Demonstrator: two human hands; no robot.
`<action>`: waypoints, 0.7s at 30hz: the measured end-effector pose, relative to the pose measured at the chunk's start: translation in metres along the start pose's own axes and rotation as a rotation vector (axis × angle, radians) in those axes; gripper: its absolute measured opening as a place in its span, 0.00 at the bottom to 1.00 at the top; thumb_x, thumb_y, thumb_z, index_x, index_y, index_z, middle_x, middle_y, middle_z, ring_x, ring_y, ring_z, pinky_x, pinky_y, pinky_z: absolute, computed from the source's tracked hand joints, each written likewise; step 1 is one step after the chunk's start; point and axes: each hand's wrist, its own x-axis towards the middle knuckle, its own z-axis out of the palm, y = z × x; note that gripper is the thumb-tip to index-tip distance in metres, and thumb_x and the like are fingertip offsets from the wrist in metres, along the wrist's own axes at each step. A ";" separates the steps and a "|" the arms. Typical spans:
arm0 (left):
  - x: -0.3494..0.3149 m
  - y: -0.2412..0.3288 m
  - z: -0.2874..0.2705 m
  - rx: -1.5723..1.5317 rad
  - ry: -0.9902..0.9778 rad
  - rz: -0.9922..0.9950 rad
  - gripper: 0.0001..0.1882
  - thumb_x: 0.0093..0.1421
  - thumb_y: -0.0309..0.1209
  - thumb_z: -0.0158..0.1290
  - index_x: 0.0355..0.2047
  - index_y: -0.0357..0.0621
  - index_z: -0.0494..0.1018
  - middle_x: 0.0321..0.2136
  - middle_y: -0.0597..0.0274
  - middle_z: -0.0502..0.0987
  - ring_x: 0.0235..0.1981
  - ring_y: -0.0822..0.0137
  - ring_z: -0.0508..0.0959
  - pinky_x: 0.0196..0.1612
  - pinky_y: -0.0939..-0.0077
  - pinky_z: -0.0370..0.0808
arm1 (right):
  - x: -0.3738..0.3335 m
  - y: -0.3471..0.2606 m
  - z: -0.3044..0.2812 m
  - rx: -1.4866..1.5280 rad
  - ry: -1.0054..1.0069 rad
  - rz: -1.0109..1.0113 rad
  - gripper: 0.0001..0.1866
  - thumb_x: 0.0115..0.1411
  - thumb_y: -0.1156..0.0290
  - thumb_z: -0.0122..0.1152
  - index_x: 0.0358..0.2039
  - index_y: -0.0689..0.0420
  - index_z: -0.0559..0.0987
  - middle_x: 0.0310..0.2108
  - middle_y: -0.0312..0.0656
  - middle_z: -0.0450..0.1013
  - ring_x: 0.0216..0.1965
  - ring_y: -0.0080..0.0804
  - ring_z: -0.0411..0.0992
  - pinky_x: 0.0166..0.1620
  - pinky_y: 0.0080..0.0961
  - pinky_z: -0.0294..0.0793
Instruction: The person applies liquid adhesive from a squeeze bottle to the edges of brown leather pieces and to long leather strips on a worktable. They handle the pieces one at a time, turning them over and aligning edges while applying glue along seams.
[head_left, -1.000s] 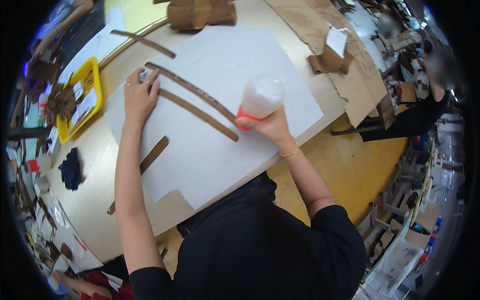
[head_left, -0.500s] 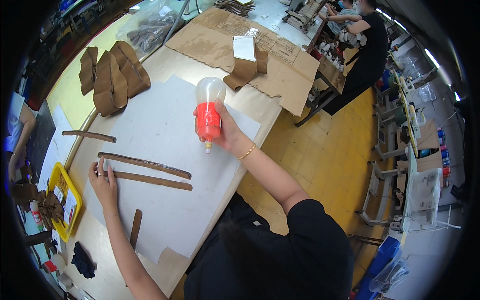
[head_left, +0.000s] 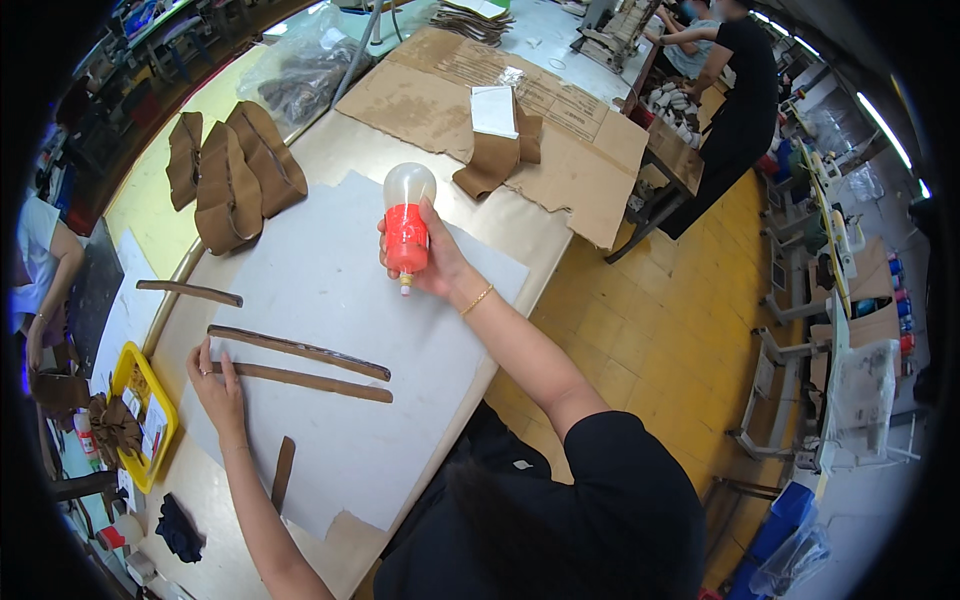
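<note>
Brown strips [head_left: 305,382] lay on the white sheet [head_left: 370,450] over the desk [head_left: 335,150]!
At left, the left hand [head_left: 220,402] had its fingers spread at the strips' left ends; farther right, the right hand's [head_left: 438,262] fingers gripped the red-and-clear bottle [head_left: 406,225], nozzle down.

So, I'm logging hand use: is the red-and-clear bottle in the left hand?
No, the right hand grips the bottle, while the left hand is at one end of a brown strip.
</note>
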 end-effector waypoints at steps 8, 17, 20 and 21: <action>0.006 -0.038 0.005 -0.450 0.033 -0.462 0.23 0.61 0.32 0.53 0.55 0.36 0.66 0.48 0.55 0.65 0.40 0.68 0.71 0.45 0.75 0.71 | 0.013 -0.005 -0.010 0.128 -0.080 0.005 0.39 0.52 0.30 0.51 0.40 0.59 0.72 0.28 0.41 0.71 0.28 0.32 0.71 0.25 0.28 0.74; 0.024 -0.068 0.011 -0.521 -0.089 -0.581 0.28 0.51 0.33 0.58 0.51 0.33 0.70 0.43 0.46 0.76 0.42 0.59 0.77 0.45 0.70 0.74 | 0.023 -0.010 -0.036 0.436 -0.202 0.074 0.38 0.49 0.35 0.60 0.42 0.59 0.72 0.33 0.41 0.70 0.32 0.33 0.71 0.31 0.28 0.76; 0.033 -0.058 0.005 -0.252 -0.108 -0.468 0.28 0.44 0.39 0.63 0.44 0.34 0.75 0.32 0.48 0.74 0.33 0.57 0.74 0.38 0.67 0.73 | 0.016 -0.014 -0.022 0.311 -0.185 0.005 0.37 0.50 0.34 0.57 0.42 0.58 0.71 0.32 0.41 0.69 0.31 0.33 0.69 0.29 0.30 0.76; 0.037 -0.051 0.004 -0.277 -0.165 -0.548 0.30 0.43 0.40 0.64 0.44 0.34 0.75 0.34 0.47 0.73 0.36 0.57 0.74 0.40 0.68 0.72 | 0.012 -0.014 -0.016 0.288 -0.135 -0.014 0.38 0.50 0.33 0.57 0.40 0.59 0.70 0.30 0.41 0.68 0.29 0.33 0.68 0.27 0.28 0.74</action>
